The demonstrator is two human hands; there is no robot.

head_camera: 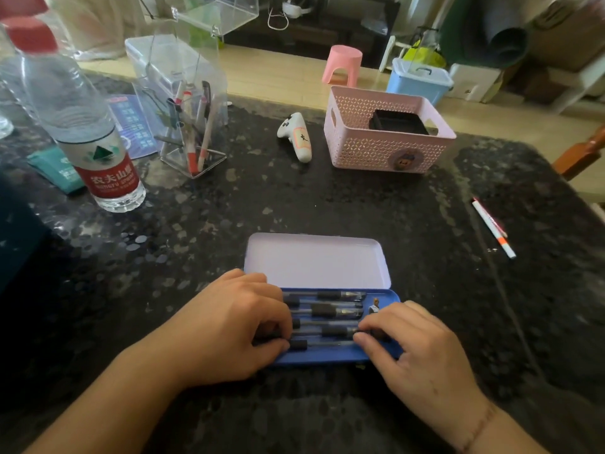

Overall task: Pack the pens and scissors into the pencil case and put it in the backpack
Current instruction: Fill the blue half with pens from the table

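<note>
Pens (327, 311) with clear barrels and dark grips lie side by side in the blue tray of the pencil case (389, 298), which sits open in the lower centre of the frame on a dark speckled table (294, 198). Its pale lid (316, 260) is folded back flat on the far side of the tray. The left hand (229, 326) rests over the tray's left end, fingers curled down onto the ends of the nearest pens; the right hand (415, 348) covers the right end, thumb and forefinger pinched at the tip of one pen in the front rows. Both hands press or hold pens rather than gripping the case itself (how firmly, the view does not tell).

At the right edge of the frame, well apart from the case, a white marker with an orange band (492, 228) lies on the table. Toward the upper centre stands a pink perforated basket (386, 145) holding a black box (397, 122), with a white game controller (296, 136) just beside it on the left. Farther left, a clear acrylic holder (193, 126) contains several upright pens, and a water bottle with a red label (98, 149) stands in the upper left, next to a teal packet (55, 170). Scissors cannot be made out.
</note>
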